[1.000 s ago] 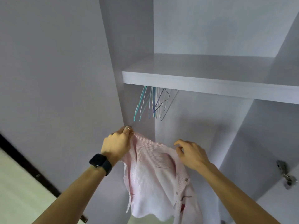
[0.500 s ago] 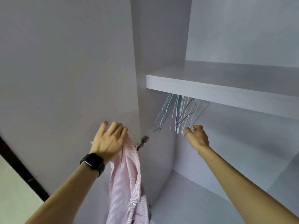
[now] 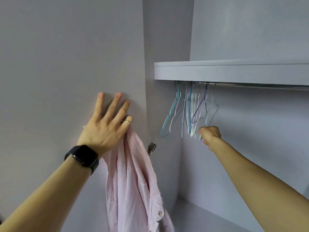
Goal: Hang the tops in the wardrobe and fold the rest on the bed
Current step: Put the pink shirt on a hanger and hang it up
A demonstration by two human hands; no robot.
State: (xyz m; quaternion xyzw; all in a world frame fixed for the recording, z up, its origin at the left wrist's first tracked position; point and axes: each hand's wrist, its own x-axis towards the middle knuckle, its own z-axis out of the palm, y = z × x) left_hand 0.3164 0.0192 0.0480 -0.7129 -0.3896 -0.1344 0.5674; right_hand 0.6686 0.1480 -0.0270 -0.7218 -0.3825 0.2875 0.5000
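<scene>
A pink striped shirt point(image 3: 133, 181) hangs limp from my left hand point(image 3: 107, 124), which pins its top between thumb and palm while the fingers spread flat against the open wardrobe door point(image 3: 66, 64). Several wire hangers point(image 3: 189, 111) in teal, white and purple hang bunched on the rail point(image 3: 259, 85) under the shelf. My right hand point(image 3: 209, 135) is inside the wardrobe, closed around the bottom bar of a pale hanger at the right side of the bunch.
A grey shelf point(image 3: 234, 71) crosses the wardrobe above the rail. A metal door hinge point(image 3: 151, 148) sits on the side panel beside the shirt. The wardrobe floor point(image 3: 209, 218) lies below my right arm.
My right hand has closed around a hanger's lower bar. My left hand, still holding the shirt, has risen and pressed flat on the door. The view has moved closer to the rail.
</scene>
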